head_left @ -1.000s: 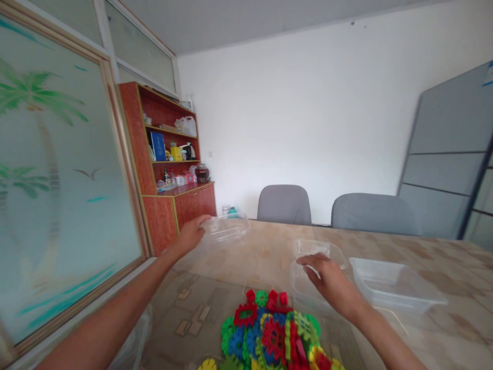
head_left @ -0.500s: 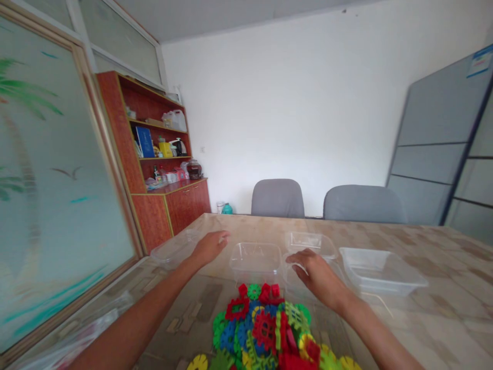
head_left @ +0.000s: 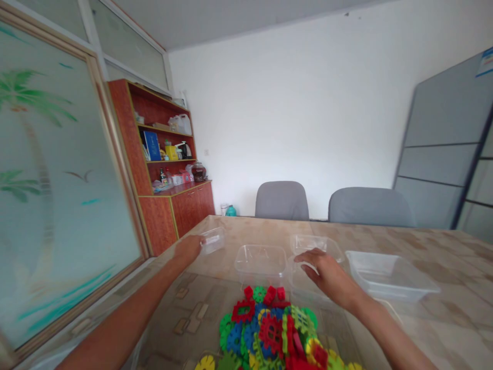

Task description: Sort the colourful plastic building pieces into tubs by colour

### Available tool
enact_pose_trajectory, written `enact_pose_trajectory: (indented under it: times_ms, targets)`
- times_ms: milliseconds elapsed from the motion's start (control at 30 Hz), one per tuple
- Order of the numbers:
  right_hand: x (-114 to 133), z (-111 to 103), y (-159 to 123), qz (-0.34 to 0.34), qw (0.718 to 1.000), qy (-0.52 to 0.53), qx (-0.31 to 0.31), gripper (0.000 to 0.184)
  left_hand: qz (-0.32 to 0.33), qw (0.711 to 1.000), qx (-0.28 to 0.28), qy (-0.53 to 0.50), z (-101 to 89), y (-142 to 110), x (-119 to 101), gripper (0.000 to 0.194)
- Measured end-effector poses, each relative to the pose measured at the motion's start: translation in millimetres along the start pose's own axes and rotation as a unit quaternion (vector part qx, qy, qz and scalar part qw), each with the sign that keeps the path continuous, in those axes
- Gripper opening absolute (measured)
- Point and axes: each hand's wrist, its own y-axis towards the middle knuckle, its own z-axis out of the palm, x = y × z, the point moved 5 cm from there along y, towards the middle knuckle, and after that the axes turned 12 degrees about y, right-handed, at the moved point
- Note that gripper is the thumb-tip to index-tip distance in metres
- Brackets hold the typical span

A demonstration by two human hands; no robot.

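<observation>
My left hand point(head_left: 188, 248) is stretched out over the table's left edge, its fingers closed on a clear plastic lid point(head_left: 212, 240). To its right stands an open clear plastic box point(head_left: 261, 262). My right hand point(head_left: 327, 275) rests on another clear box point(head_left: 308, 289) in the middle of the table, fingers curled over its rim. A further clear container point(head_left: 315, 242) lies just beyond that hand. A heap of red, green, blue and yellow interlocking plastic pieces point(head_left: 274, 333) lies close in front of me, between my arms.
A larger clear tray point(head_left: 389, 275) sits to the right on the patterned table point(head_left: 442, 313). Two grey chairs point(head_left: 282, 200) stand at the far side. A red wooden cabinet point(head_left: 164, 169) and a frosted glass panel point(head_left: 50, 205) flank the left.
A second ago my left hand held a clear container up high at the left. That box now stands on the table, and the hand holds only the lid near the left edge. My right hand has barely moved.
</observation>
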Motion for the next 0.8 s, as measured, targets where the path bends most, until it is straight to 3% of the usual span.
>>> enact_pose_trajectory:
  times_ms: [267,467,600,800]
  targets:
    - [-17,-17,-3,0.003,1.000,-0.011,-0.021,0.030,0.144,0.987,0.028,-0.066,0.8,49,-101,0.026]
    - [-25,-34,-6,0.018,0.999,-0.016,-0.034,0.031,0.245,0.962,0.050,-0.111,12.0,55,-164,0.026]
    - [-29,-38,-8,0.033,0.999,-0.022,-0.036,0.031,0.290,0.948,0.051,-0.122,14.7,46,-184,0.026]
    - [-42,-40,-10,0.065,0.996,-0.041,-0.038,0.030,0.321,0.940,0.023,-0.114,8.8,31,-185,0.025]
